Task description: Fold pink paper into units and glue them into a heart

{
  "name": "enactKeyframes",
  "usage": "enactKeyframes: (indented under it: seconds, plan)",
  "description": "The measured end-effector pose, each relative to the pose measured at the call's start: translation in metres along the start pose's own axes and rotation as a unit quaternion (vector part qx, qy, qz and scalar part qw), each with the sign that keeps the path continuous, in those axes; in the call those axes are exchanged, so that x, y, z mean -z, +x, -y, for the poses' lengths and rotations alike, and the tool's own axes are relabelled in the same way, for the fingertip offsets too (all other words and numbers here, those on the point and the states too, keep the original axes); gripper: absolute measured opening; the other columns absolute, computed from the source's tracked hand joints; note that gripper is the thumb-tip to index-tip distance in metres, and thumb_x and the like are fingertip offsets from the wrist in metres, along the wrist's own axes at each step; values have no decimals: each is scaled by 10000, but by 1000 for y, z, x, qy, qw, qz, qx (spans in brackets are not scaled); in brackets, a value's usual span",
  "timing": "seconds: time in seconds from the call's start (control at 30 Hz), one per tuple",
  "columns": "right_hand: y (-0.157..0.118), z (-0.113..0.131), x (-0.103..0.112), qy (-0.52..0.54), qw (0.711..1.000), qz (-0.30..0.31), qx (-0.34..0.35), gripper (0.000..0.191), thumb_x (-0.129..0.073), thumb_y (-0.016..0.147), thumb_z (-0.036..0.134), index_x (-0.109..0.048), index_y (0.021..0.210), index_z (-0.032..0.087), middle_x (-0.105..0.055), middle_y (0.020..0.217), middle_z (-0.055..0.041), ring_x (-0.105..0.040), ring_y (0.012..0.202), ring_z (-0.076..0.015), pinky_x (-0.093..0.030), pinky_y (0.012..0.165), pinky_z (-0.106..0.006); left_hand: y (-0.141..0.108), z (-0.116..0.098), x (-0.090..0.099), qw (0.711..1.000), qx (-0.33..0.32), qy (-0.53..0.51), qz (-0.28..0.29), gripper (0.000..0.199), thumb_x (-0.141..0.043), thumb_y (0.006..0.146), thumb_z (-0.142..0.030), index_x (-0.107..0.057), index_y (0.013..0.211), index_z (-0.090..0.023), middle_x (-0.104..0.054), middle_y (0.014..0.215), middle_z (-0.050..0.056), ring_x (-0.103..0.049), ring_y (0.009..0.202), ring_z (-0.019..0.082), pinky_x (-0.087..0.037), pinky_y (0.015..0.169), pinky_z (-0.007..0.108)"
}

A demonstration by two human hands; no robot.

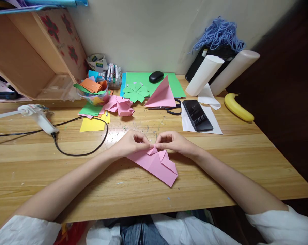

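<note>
A sheet of pink folded paper [154, 164] lies slantwise on the wooden table, with small triangular folds along its upper edge. My left hand [135, 143] pinches that edge between thumb and fingers. Right beside it, my right hand [173, 143] pinches the same small folded tip, and the two thumbs nearly meet there. The paper's left end is partly covered by my left hand. Beyond my hands stand a pink folded cone-like piece [163, 93] and another pink folded shape [120, 105].
Scissors [174, 108] lie under the pink cone. A phone [197, 115] rests on white paper, with a banana [238, 107] to its right. A glue gun [37, 119] with a looping black cord lies left. A tub of paper scraps [94, 95] and white rolls [205, 75] stand behind.
</note>
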State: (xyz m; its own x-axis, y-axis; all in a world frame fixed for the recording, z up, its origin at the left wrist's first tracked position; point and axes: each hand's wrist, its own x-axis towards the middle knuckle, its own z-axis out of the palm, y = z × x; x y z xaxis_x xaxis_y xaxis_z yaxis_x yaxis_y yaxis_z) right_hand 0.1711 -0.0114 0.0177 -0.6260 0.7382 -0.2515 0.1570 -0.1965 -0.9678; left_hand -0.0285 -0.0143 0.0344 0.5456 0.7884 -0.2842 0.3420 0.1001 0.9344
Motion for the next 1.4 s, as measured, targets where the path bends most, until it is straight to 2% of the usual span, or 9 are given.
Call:
enactKeyframes:
  seconds: [0.33, 0.53, 0.7, 0.83, 1.07, 1.4]
  plan:
    - [0, -1, -5, 0, 999, -44, 5, 226, -681, 657, 337, -566, 667, 141, -541, 600, 24, -481, 546, -75, -366, 522, -209, 1, 1, 0, 999, -9, 32, -11, 241, -594, 699, -360, -662, 658, -133, -629, 661, 29, -510, 609, 102, -357, 547, 207]
    - [2, -2, -7, -9, 998, -66, 16, 238, -674, 661, 346, -550, 656, 143, -545, 601, 19, -495, 548, -81, -384, 527, -217, -1, 1, -5, 997, 17, 70, -34, 283, -591, 684, -409, -670, 694, -137, -580, 594, 6, -454, 530, 87, -289, 457, 198]
    - [2, -7, -8, -22, 998, -55, 25, 218, -675, 659, 327, -576, 735, 148, -578, 678, -1, -525, 591, -90, -416, 541, -218, -1, 4, -7, 996, -15, 79, -31, 238, -596, 687, -358, -674, 680, -133, -601, 611, 14, -473, 556, 92, -322, 486, 197]
    - [2, -10, -7, -47, 996, -75, 22, 206, -670, 653, 327, -585, 699, 145, -584, 651, -9, -528, 564, -97, -421, 514, -223, 1, 8, -11, 997, -35, 66, -37, 243, -579, 705, -355, -676, 676, -135, -628, 640, 27, -505, 592, 109, -354, 523, 207]
    - [3, -9, -5, -75, 991, -103, 39, 148, -651, 660, 283, -593, 677, 147, -575, 632, -4, -522, 570, -101, -415, 538, -232, 0, 11, -13, 996, -28, 61, -59, 257, -553, 730, -354, -686, 712, -135, -640, 655, 32, -509, 580, 107, -346, 508, 204]
    - [0, -8, -15, -118, 981, -140, 61, 146, -640, 667, 295, -601, 673, 154, -571, 636, -9, -494, 575, -105, -390, 522, -233, 0, 16, -19, 988, -50, 114, -93, 253, -540, 736, -342, -680, 685, -138, -645, 643, 37, -536, 603, 121, -367, 507, 196]
